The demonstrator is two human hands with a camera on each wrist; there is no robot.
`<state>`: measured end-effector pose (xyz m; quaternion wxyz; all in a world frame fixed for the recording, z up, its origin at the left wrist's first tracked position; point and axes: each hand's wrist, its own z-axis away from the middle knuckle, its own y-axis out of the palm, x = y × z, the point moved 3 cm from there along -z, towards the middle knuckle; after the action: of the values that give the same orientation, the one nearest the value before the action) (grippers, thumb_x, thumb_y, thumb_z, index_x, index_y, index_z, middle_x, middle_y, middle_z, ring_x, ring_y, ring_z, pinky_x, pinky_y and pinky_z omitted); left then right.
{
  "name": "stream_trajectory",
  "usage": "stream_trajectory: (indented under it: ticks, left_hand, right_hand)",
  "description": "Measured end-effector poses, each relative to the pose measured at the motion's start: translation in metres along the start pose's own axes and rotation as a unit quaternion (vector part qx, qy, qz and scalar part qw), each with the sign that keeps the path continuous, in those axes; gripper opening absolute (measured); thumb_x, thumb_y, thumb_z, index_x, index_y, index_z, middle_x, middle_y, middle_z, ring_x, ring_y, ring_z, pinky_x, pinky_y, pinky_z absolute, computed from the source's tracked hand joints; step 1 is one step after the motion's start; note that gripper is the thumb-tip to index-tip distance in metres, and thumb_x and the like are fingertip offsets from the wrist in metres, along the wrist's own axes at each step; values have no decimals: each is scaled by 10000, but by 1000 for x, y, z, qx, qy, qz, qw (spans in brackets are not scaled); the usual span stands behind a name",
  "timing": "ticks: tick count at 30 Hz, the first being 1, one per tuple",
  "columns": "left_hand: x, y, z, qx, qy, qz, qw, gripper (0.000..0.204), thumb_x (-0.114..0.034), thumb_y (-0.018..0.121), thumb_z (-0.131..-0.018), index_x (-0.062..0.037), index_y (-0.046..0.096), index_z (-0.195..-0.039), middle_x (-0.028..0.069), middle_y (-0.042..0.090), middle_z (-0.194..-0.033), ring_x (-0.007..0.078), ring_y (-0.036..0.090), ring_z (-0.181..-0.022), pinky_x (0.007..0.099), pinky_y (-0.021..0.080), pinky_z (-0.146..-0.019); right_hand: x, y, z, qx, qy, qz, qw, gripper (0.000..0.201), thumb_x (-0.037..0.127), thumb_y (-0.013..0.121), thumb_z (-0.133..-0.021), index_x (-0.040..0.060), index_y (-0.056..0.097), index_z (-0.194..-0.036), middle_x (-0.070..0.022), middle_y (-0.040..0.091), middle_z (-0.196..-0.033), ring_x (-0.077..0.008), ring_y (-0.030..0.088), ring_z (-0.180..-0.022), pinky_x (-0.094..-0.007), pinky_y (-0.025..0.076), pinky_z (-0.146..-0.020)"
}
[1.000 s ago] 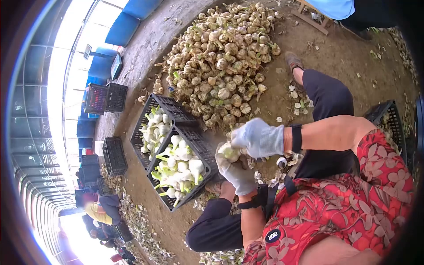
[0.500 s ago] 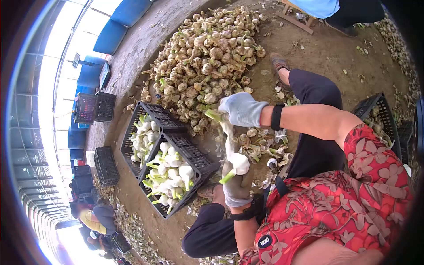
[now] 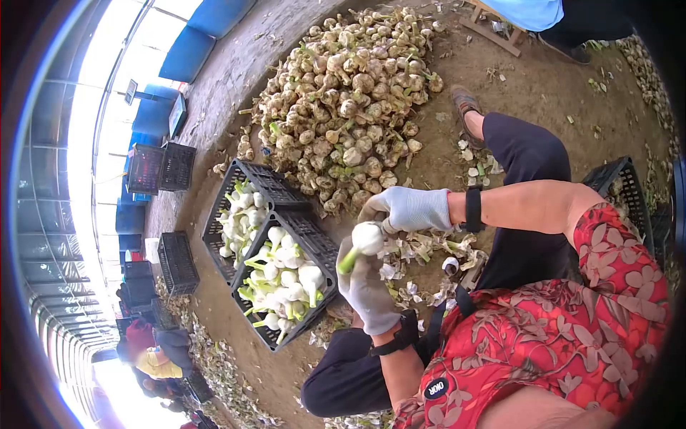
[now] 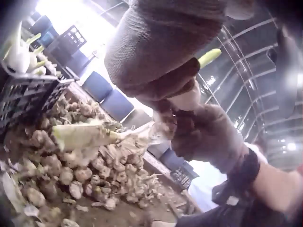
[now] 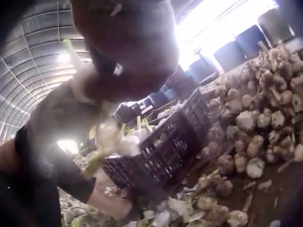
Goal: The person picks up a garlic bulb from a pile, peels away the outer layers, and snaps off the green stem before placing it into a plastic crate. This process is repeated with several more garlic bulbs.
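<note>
In the head view my gloved left hand (image 3: pixel 369 294) holds a white garlic bulb (image 3: pixel 369 237), its short green stem pointing down and to the left. My gloved right hand (image 3: pixel 416 209) is right at the bulb's far side, fingers curled. The left wrist view has a pale green-and-white strip of garlic husk (image 4: pixel 85 135) dangling at the right fingertips, which pinch it beside the bulb. That same husk is blurred in the right wrist view. The left glove hides part of the bulb in the left wrist view.
Black crates (image 3: pixel 314 239) of trimmed white garlic stand close on the left. A large pile of unpeeled garlic (image 3: pixel 350 100) lies ahead. Peel scraps (image 3: pixel 429 250) litter the floor between my legs. Another crate (image 3: pixel 632 186) stands at the right, near a seated person's wooden stool (image 3: pixel 493 32).
The right hand drew a long husk strip away from the bulb, then came back to it. The left hand raised the bulb toward the right hand.
</note>
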<state>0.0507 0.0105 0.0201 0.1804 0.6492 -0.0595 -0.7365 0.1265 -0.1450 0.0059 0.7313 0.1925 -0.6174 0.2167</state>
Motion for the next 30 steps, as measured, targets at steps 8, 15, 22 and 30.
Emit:
stream_trajectory:
  ticks: [8, 15, 22, 30]
  left_hand:
    - [63, -16, -24, 68, -140, 342, 927, 468, -398, 465, -993, -34, 472, -1286, 128, 553, -1272, 271, 538, -1147, 462, 411, -1005]
    - [49, -31, -22, -58, -109, 367, 922, 236, -239, 503, -987, -39, 580, -1088, 68, 623, -1018, 201, 579, -933, 347, 493, -812]
    - [42, -39, -19, 11, -224, 528, 819, 172, -111, 563, -867, -5, 583, -1001, 71, 599, -933, 167, 520, -779, 294, 453, -686]
    - [20, -112, -116, -112, -199, 513, 827, 133, -120, 511, -916, -69, 631, -942, 44, 665, -841, 175, 647, -723, 297, 557, -689]
  right_hand:
    - [9, 16, 15, -114, -175, 205, 956, 208, 120, 663, -744, 64, 675, -944, -130, 677, -894, -316, 664, -853, -377, 521, -737]
    - [23, -68, -4, -74, 39, 500, 862, 240, 251, 683, -708, 65, 690, -861, -120, 676, -772, -296, 677, -721, -381, 536, -640]
    - [23, -16, 6, -22, -130, 414, 901, 382, 213, 663, -731, 76, 677, -1088, -166, 687, -974, -326, 668, -914, -428, 521, -801]
    - [51, -37, 9, -101, -112, 221, 964, 371, 199, 684, -796, 44, 645, -1131, -177, 679, -1035, -328, 661, -945, -388, 525, -826]
